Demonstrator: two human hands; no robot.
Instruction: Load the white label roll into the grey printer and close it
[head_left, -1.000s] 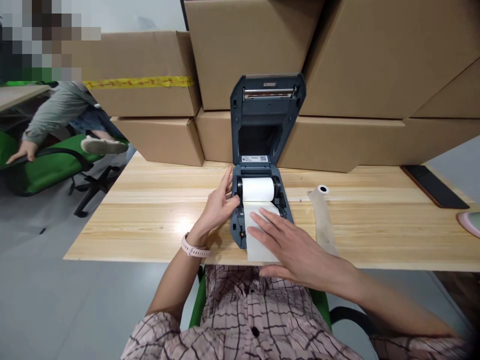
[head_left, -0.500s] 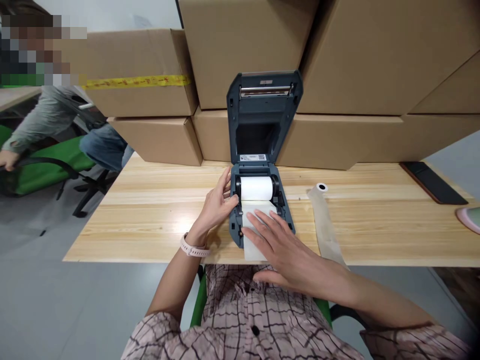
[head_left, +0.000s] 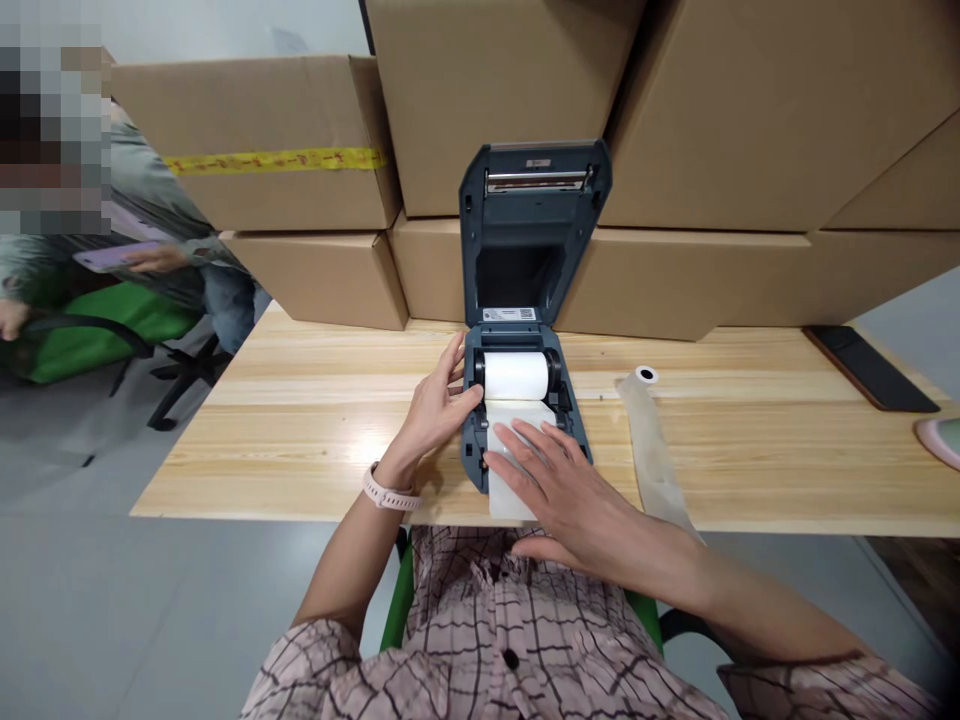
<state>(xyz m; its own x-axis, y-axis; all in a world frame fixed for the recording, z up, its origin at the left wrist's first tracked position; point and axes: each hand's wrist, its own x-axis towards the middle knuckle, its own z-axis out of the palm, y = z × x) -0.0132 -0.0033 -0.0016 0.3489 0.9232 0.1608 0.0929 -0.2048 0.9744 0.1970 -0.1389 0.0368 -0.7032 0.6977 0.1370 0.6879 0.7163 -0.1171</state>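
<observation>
A dark grey-blue label printer [head_left: 474, 455] stands on the wooden table with its lid [head_left: 480, 250] raised. Inside it sits a white label roll [head_left: 516, 376], and its paper strip [head_left: 510, 493] runs forward over the printer's front edge. My left hand [head_left: 435, 405] rests against the printer's left side, thumb on the rim, fingers apart and partly hidden behind it. Spread flat over the strip, my right hand [head_left: 551, 480] touches the paper with its fingertips and covers the printer's front right part.
Right of the printer, a small core [head_left: 646, 375] trails a translucent strip [head_left: 652, 455] over the table edge. A dark phone [head_left: 870, 368] lies far right. Cardboard boxes [head_left: 480, 100] are stacked behind the table [head_left: 300, 440]. At left, another person holds a purple phone [head_left: 116, 257] beside a green chair.
Both my hands keep nearly the same pose on the printer and paper. The view has shifted slightly. The person at left has moved, and a purple phone now shows in their hand.
</observation>
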